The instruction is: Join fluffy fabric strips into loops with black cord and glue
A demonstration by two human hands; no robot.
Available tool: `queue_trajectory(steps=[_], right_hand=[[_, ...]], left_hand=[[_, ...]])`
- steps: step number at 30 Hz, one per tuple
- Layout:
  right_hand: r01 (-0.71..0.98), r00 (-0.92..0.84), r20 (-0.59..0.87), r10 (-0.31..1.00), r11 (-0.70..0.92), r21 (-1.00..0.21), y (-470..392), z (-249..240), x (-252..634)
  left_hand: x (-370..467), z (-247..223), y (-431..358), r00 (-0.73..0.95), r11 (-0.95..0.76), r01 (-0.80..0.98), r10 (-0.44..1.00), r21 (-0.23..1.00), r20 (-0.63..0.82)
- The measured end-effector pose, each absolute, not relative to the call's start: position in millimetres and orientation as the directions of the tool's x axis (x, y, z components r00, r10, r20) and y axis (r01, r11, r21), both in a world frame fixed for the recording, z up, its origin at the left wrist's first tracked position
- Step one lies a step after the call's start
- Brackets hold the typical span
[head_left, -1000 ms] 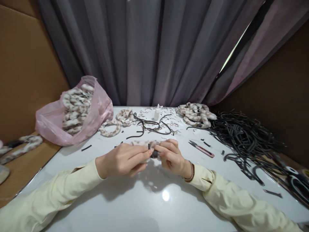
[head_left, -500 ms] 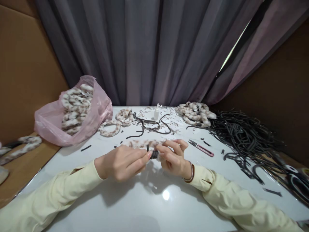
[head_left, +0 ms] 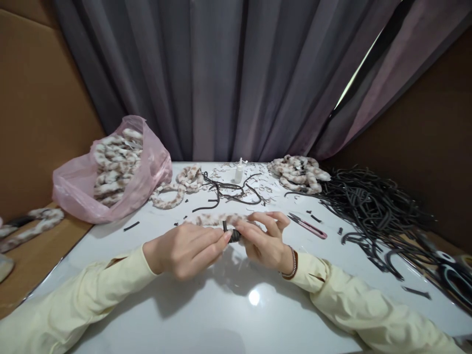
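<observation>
- the left hand (head_left: 190,250) has its thumb and fingertips closed on a tightly wound black cord (head_left: 234,236), one end of which sticks up.
- the right hand (head_left: 262,241) pinches the same coil from its three o'clock side, thumb and index finger on it, the outer fingers raised and loosely bent.
- this cord is at the centre of the clock, above the near part of the white bench (head_left: 221,314); whether it wraps round anything is hidden by the fingers.
- a spotted plush strip (head_left: 210,219) shows just beyond the hands, at twelve; its ends are hidden.
- farther off at twelve, loose cord lengths (head_left: 218,194) lie by a small white squeeze bottle (head_left: 239,174), with thin scraps (head_left: 264,184) scattered about.
- at ten, plush loops (head_left: 171,197) lie beside a pink plastic bag (head_left: 77,189) holding more plush pieces (head_left: 116,169).
- between one and two, a plush pile (head_left: 299,174) touches a heap of black cords (head_left: 368,201).
- near three, pink-handled thread snips (head_left: 309,227) lie pointing towards ten.
- at nine, a short black offcut (head_left: 132,226) lies apart.
</observation>
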State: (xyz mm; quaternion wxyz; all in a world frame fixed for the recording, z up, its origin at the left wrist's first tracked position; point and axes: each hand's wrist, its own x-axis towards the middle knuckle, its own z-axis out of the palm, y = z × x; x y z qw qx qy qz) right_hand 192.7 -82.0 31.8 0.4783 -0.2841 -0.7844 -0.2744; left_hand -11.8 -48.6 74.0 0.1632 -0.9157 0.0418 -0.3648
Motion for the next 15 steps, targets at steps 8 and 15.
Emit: queue_trajectory(steps=[8,15], right_hand=[[0.701,-0.37,0.917,0.149,0.692,0.171,-83.3,38.5,193.9],[0.661,-0.425,0.886,0.185,0.732,0.165,-80.6,40.9,196.2]], left_hand=[[-9.3,71.1,-48.2,0.666,-0.994,0.073,-0.009,-0.077,0.746],[-4.8,87.3,-53.8,0.652,-0.883,0.194,0.442,0.428,0.616]])
